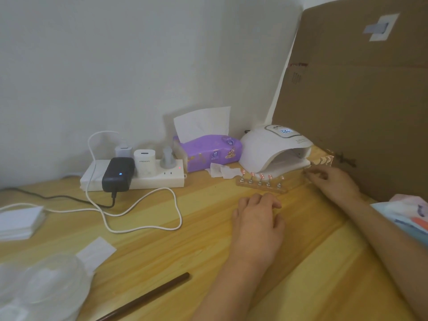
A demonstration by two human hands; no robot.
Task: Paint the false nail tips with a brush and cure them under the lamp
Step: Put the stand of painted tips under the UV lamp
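**Desk** [196, 239]: light wood, against a white wall.

**Curing lamp** [273, 147]: white and domed, at the back right of the desk. Its display is lit and its mouth faces the person.

**Nail stand** [260, 185]: a narrow strip just in front of the lamp mouth, outside it. It carries five false nail tips upright on pegs, with a red-and-white pattern.

**Second stand** [324, 159]: at the right corner of the lamp mouth, blurred, with patterned tips on it.

**Left hand** [257, 218]: palm down on the desk, just short of the nail stand. The grip is loose, the fingers gently bent, and it holds nothing.

**Right hand** [335, 181]: beside the lamp, with bent fingertips at the near end of the second stand. I cannot tell whether the grip pinches it.

**Brown rod** [148, 297]: lies slantwise at the near edge, well apart from both hands.

**Tissue pack** [213, 151]: purple, left of the lamp, with one sheet standing up.

**Power strip** [139, 176]: white, holding several plugs, with a white cable [139, 212] looped in front.

**Cardboard sheet** [359, 100]: upright behind the lamp.
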